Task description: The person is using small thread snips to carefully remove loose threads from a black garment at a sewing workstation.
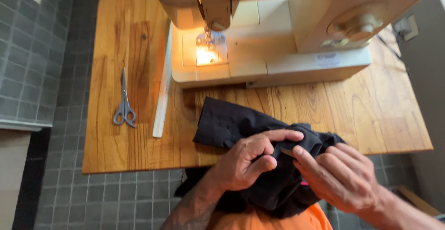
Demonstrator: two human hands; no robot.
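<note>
A person's two bare hands work a bundle of black fabric (pixel 241 128) at the near edge of a wooden table (pixel 134 54), just in front of a cream sewing machine (pixel 278 44). The left hand (pixel 245 158) is curled nearly closed, thumb and fingers pinching a fold of the cloth. The right hand (pixel 340 176), fingers close together and only slightly bent, presses its fingertips against the same fold, touching the left hand's fingers; whether it actually grips the cloth cannot be told. Part of the fabric lies flat on the table in front of the machine, and the rest hangs off the table edge toward the person. Left of the machine lie grey scissors (pixel 124 102), and a pale ruler (pixel 162 91) rests against its left side.
</note>
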